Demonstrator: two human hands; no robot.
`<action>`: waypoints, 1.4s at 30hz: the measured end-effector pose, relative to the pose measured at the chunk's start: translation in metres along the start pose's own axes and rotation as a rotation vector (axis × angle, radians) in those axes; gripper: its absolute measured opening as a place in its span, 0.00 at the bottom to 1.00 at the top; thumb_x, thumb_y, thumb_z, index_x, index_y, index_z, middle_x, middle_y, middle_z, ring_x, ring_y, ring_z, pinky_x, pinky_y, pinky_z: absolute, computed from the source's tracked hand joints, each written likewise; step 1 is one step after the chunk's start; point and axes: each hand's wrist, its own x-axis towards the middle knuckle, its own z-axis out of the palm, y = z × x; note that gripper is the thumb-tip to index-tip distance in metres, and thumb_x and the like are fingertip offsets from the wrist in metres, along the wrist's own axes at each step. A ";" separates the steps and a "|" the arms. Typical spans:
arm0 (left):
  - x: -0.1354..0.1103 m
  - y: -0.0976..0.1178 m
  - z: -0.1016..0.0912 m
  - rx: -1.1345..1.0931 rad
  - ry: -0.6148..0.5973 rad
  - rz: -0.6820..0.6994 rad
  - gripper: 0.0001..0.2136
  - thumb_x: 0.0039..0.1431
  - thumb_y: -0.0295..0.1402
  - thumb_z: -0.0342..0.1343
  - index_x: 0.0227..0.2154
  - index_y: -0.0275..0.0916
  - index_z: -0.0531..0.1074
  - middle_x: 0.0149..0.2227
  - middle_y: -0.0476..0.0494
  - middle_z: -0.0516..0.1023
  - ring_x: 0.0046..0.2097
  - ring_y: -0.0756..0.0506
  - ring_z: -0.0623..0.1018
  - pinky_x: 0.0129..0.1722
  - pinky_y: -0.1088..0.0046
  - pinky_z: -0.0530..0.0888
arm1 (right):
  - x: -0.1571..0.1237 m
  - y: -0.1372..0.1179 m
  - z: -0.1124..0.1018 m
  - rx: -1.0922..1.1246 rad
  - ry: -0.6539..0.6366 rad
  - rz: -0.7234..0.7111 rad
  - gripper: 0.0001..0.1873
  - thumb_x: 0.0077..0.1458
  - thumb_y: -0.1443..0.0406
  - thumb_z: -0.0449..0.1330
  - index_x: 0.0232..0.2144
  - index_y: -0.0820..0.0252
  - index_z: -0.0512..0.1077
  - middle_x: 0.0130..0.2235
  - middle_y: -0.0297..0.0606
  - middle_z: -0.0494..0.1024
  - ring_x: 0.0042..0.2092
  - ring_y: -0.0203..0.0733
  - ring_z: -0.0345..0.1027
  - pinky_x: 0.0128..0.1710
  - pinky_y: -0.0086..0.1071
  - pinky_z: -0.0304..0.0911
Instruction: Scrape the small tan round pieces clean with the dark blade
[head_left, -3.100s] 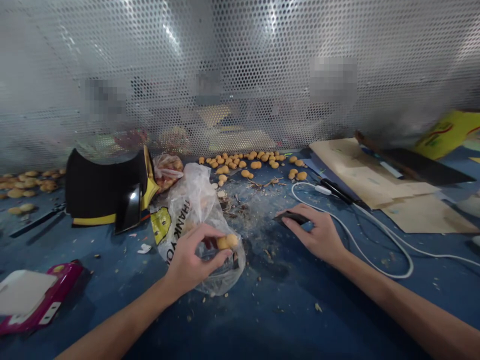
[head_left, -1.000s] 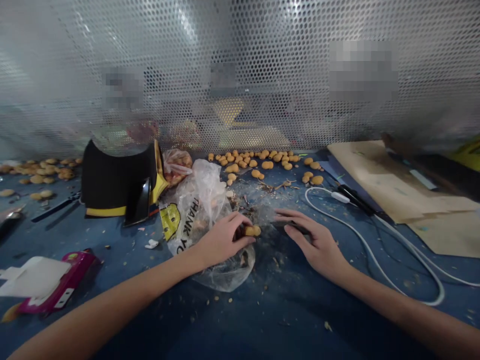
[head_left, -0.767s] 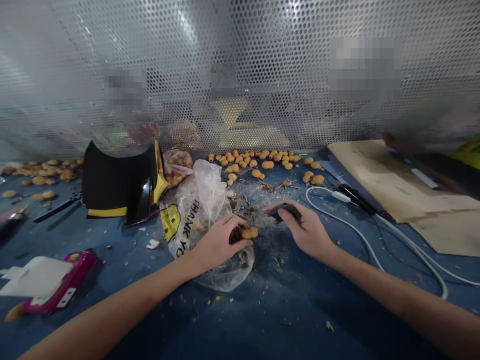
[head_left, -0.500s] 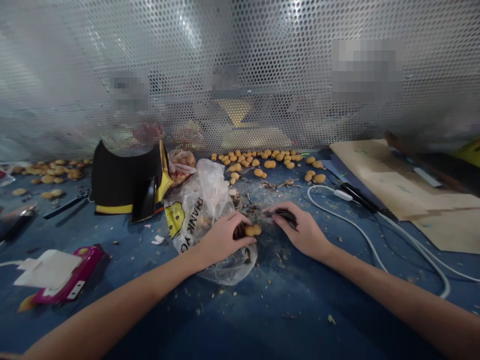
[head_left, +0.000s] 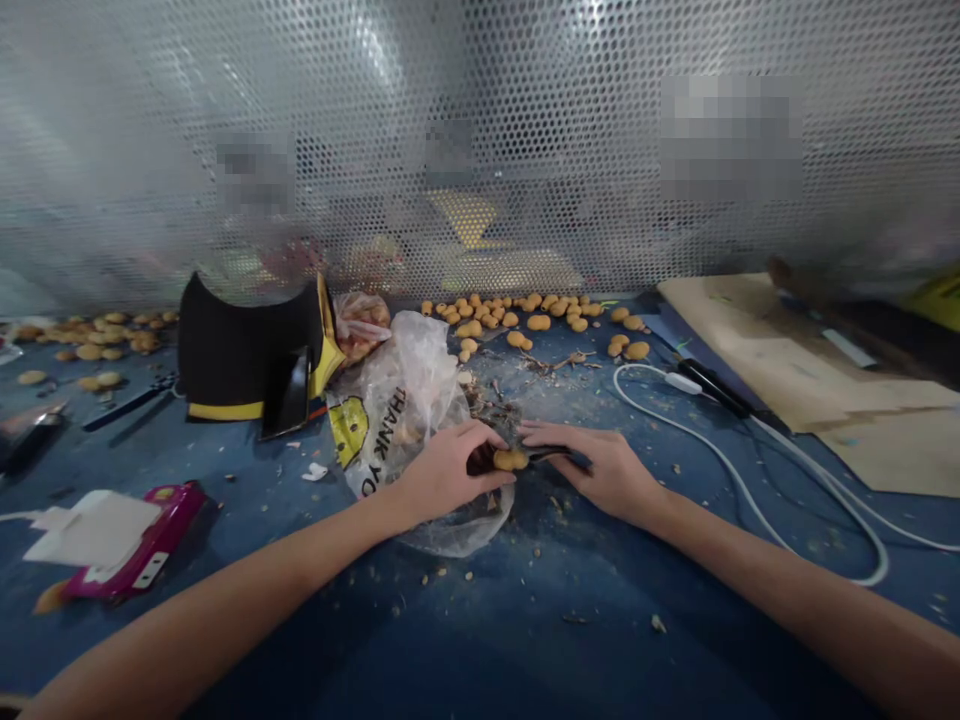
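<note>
Blue bench — left hand clamps a tan nut steady, right hand pinching a dark tool, maybe a blade, against it.

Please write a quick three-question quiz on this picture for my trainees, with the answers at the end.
1. True or false: the white cable lies to the right of the right hand, which holds a small dark tool.

2. Which holds the orange-brown pod?
A. The right hand
B. The left hand
C. Neither hand

3. Fill in the blank: the table beneath the hands is coloured ____.

Key: 1. True; 2. B; 3. blue
</note>
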 end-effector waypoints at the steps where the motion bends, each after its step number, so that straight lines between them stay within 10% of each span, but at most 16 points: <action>1: 0.000 0.000 0.000 -0.001 -0.001 0.002 0.13 0.58 0.42 0.61 0.41 0.40 0.71 0.38 0.46 0.75 0.36 0.47 0.76 0.36 0.69 0.73 | 0.000 0.001 0.001 0.005 -0.015 -0.037 0.14 0.63 0.69 0.54 0.49 0.55 0.74 0.52 0.37 0.78 0.56 0.42 0.70 0.57 0.38 0.68; 42: 0.003 0.002 -0.001 -0.010 -0.020 0.030 0.08 0.60 0.34 0.57 0.40 0.39 0.69 0.38 0.45 0.73 0.37 0.47 0.74 0.37 0.69 0.73 | -0.001 0.018 -0.011 -0.190 -0.192 -0.465 0.28 0.63 0.73 0.51 0.65 0.61 0.57 0.59 0.47 0.71 0.62 0.45 0.62 0.59 0.45 0.65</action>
